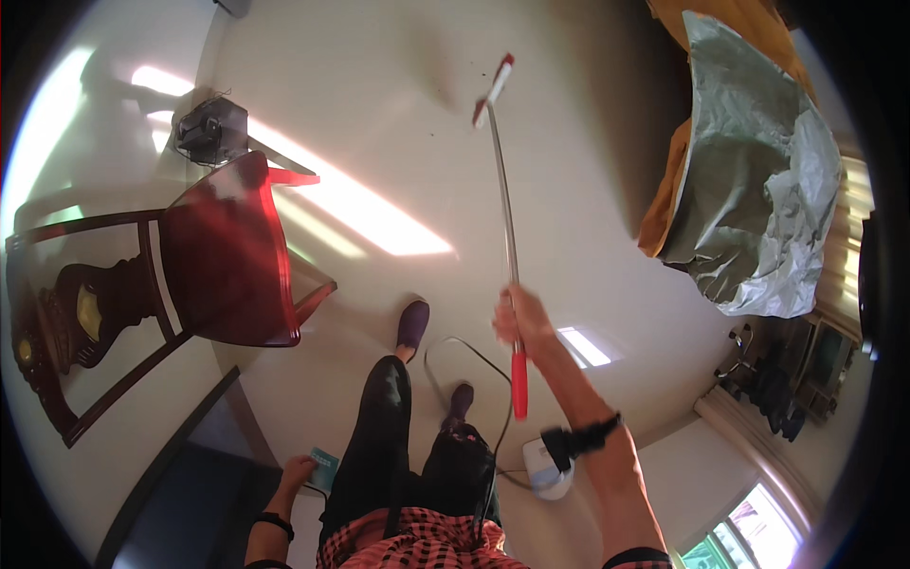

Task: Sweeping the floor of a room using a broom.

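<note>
My right hand [525, 318] is closed around the metal pole of a long-handled floor tool [506, 206], just above its red grip. The far end of the pole carries a narrow red and white head [494, 91], which rests on or just over the pale floor. A few dark specks lie near that head. Down at my left side, my left hand [298, 472] holds a small teal card or packet [325, 468] that bears writing.
A dark red wooden chair [224, 263] stands at left, with a black device [212, 130] beyond it. Silver sheeting over orange cloth [753, 171] is at right. A dark cable [478, 350] loops near my feet, by a white and blue object [546, 473].
</note>
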The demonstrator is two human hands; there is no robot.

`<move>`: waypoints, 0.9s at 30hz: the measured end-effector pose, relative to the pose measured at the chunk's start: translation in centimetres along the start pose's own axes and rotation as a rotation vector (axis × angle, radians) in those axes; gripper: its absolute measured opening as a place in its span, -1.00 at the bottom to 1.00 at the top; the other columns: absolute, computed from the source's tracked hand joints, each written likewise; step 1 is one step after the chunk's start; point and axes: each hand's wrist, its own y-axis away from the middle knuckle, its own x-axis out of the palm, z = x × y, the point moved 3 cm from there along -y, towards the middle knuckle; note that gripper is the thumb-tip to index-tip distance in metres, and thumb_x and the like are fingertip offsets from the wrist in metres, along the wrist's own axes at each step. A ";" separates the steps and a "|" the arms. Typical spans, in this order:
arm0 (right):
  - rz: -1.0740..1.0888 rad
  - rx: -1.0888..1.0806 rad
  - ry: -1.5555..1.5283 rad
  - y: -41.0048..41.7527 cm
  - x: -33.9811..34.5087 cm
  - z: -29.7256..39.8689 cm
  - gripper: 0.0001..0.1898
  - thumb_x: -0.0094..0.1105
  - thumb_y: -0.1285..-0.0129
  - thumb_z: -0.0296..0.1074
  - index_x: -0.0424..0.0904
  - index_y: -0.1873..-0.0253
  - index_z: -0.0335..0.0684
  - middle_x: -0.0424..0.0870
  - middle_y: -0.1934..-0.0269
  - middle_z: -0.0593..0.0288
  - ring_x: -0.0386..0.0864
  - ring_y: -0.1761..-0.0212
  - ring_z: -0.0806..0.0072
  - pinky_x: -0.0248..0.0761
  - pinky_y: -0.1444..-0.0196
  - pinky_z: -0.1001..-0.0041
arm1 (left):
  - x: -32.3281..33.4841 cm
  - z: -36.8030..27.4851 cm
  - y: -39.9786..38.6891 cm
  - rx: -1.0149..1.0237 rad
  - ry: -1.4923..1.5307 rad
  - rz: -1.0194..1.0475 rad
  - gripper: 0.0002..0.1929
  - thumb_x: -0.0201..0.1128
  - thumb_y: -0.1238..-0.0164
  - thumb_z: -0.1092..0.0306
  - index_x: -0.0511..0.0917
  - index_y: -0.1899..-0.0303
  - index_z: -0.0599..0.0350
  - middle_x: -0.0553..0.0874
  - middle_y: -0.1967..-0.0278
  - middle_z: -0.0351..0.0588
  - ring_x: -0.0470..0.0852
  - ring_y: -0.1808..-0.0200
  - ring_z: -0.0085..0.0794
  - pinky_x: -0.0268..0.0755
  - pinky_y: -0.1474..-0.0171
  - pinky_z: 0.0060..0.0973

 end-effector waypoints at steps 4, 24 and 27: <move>0.060 0.462 0.082 9.5 -5.5 -9.4 -0.68 -0.16 -0.20 -0.24 0.09 0.62 -0.07 0.03 0.78 0.45 0.00 0.83 0.71 -0.16 0.85 0.65 | 0.8 2.8 0.0 -0.072 0.132 0.008 -0.77 0.16 0.10 0.27 0.58 0.46 0.26 0.59 0.60 -0.10 0.53 0.52 -0.46 0.35 0.40 -0.50; 0.236 0.209 0.282 -4.4 2.7 -8.3 -0.73 -0.16 -0.20 -0.29 0.08 0.56 -0.14 0.06 0.75 0.41 0.06 0.82 0.64 -0.09 0.83 0.59 | -0.8 -0.5 2.8 -0.083 0.180 -0.005 -0.83 0.08 0.06 0.36 0.58 0.48 0.24 0.50 0.65 -0.22 0.42 0.58 -0.58 0.23 0.51 -0.61; 0.124 0.357 0.524 1.6 -2.4 -6.9 -0.70 -0.15 -0.20 -0.25 0.13 0.59 -0.19 0.10 0.79 0.36 0.11 0.85 0.63 -0.04 0.85 0.56 | 0.4 2.0 2.9 -0.135 0.207 0.018 -0.80 0.11 0.05 0.30 0.58 0.49 0.25 0.54 0.64 -0.18 0.46 0.57 -0.54 0.28 0.48 -0.58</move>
